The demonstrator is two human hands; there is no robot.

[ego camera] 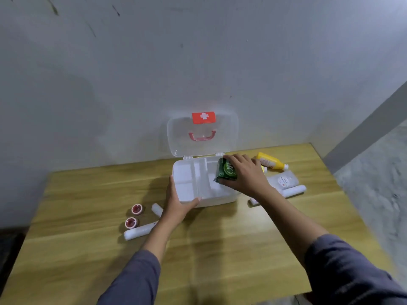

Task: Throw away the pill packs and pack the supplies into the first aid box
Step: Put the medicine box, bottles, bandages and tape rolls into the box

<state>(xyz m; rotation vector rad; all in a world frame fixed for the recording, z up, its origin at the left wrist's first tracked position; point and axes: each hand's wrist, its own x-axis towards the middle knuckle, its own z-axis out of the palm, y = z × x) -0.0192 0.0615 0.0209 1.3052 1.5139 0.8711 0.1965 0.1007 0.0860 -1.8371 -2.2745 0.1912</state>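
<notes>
The white first aid box point(187, 190) stands open on the wooden table, its clear lid point(202, 137) upright against the wall with a red cross label. My left hand point(176, 203) grips the box's front left corner. My right hand point(244, 175) holds a green packet point(226, 170) over the box's right compartment. Left of the box lie two red-and-white tape rolls point(137, 209) point(131, 223) and two white bandage rolls point(141, 232) point(157, 209). To the right lie a yellow bottle point(272, 163), a white pouch point(284, 181) and another bandage roll point(294, 191).
The table point(220, 249) stands against a grey wall. Its right edge drops to a grey floor point(374, 194). A small white item point(254, 201) lies by my right forearm, partly hidden.
</notes>
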